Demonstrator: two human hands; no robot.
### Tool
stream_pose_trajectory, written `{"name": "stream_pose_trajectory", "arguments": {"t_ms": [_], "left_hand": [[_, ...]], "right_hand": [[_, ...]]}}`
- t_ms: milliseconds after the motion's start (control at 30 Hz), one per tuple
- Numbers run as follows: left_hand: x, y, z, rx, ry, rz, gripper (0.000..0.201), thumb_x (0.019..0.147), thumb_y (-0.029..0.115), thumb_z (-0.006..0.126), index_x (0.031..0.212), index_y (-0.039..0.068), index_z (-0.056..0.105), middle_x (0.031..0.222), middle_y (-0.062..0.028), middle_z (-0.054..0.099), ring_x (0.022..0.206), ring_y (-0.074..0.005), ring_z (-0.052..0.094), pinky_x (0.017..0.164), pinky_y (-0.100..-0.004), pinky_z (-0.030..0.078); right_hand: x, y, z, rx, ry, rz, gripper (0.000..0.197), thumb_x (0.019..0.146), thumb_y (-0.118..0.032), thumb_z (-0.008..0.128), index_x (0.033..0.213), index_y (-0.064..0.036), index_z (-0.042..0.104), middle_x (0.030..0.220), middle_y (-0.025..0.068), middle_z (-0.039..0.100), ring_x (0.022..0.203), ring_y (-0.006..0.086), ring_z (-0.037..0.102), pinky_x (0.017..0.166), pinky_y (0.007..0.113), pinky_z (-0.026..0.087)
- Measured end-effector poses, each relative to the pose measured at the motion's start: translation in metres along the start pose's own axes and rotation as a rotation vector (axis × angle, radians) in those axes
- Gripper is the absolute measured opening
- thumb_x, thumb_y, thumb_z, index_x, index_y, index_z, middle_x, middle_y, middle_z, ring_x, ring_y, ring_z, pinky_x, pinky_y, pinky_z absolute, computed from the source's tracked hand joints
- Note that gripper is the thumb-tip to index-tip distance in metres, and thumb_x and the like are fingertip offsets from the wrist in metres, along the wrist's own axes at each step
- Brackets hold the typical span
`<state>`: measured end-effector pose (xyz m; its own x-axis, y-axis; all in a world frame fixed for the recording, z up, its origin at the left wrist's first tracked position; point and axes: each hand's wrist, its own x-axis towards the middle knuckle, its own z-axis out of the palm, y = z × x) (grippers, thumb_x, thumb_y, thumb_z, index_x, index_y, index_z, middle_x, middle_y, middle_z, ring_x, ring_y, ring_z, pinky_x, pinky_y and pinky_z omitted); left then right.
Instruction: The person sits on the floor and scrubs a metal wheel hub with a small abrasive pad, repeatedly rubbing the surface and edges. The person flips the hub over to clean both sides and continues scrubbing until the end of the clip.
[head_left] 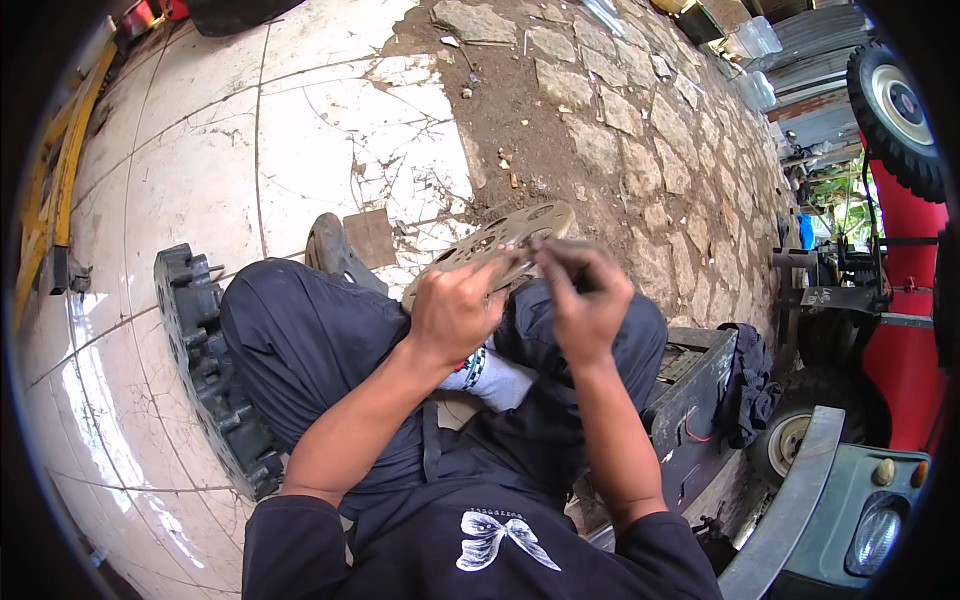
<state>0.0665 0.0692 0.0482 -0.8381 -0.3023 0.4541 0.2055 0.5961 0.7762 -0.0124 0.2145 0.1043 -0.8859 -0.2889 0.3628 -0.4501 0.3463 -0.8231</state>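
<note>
A long flat brown engine gasket (pixel 466 251) with round holes slants away from me, above and between my bent knees. My left hand (pixel 455 308) is closed at its near side, the fingers curled against it. My right hand (pixel 588 292) is close by on the right, thumb and fingers pinched together over the gasket's right part. Whatever sits between those fingertips is too small and dark to make out. On the tiles beside my left knee stands a black metal engine casting (pixel 205 360) with several bolt holes and a stud sticking out.
A dark metal box (pixel 690 410) with a black cloth (pixel 750 385) draped over it stands at my right knee. Farther right are a red vehicle (pixel 905 300) and a green vehicle front (pixel 850 520). A yellow metal frame (pixel 70 170) stands far left. White tiles meet stone paving (pixel 660 130) ahead.
</note>
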Motion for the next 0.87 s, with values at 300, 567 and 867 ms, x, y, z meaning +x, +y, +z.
{"name": "stream_pose_trajectory", "arguments": {"t_ms": [300, 567, 867], "left_hand": [[-0.007, -0.004, -0.003, 0.032, -0.052, -0.013, 0.046, 0.078, 0.007, 0.076, 0.124, 0.009, 0.077, 0.107, -0.0151, 0.080, 0.084, -0.0318, 0.079, 0.074, -0.0396, 0.064], [-0.001, -0.014, -0.014, 0.057, -0.110, 0.043, 0.039, 0.075, 0.000, 0.073, 0.114, 0.005, 0.080, 0.110, -0.0149, 0.081, 0.086, -0.0290, 0.081, 0.075, -0.0362, 0.064], [0.019, 0.003, -0.024, 0.480, -0.219, 0.129, 0.033, 0.075, 0.024, 0.087, 0.107, 0.015, 0.082, 0.097, -0.0095, 0.081, 0.084, -0.0270, 0.078, 0.068, -0.0353, 0.059]], "right_hand": [[0.012, 0.029, -0.012, 0.188, 0.118, 0.219, 0.012, 0.086, 0.001, 0.085, 0.098, 0.0003, 0.083, 0.100, 0.0128, 0.081, 0.092, 0.0168, 0.078, 0.077, 0.029, 0.061], [0.008, 0.043, -0.021, 0.058, 0.116, 0.043, 0.010, 0.088, -0.001, 0.085, 0.097, 0.0027, 0.081, 0.096, 0.0136, 0.081, 0.081, 0.0157, 0.077, 0.072, 0.028, 0.060], [0.000, 0.032, -0.017, 0.043, -0.037, 0.028, 0.015, 0.088, -0.006, 0.084, 0.102, -0.0046, 0.084, 0.096, 0.0110, 0.081, 0.078, 0.0191, 0.076, 0.070, 0.029, 0.058]]}}
